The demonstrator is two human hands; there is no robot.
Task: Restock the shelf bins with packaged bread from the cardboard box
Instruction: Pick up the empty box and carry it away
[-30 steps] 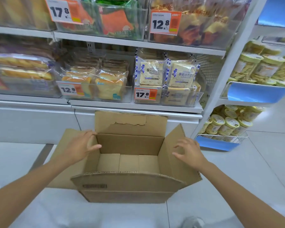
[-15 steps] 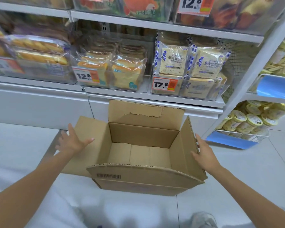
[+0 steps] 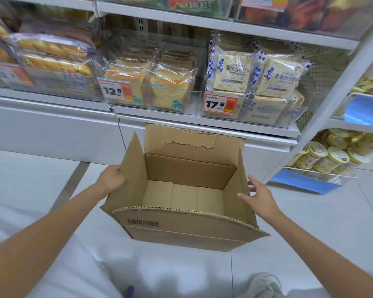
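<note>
Left flap (image 3: 132, 173) is now standing raised, left hand (image 3: 111, 179) pressing it, finger curl unclear; right hand (image 3: 260, 195) is hovering spread-fingered beside the empty cardboard box (image 3: 181, 233): restocking seemingly done.

Empty brown box (image 3: 181, 233) stands open, flaps up, just below the clear bins (image 3: 192, 104), which hold bagged bread (image 3: 233, 72)
</note>
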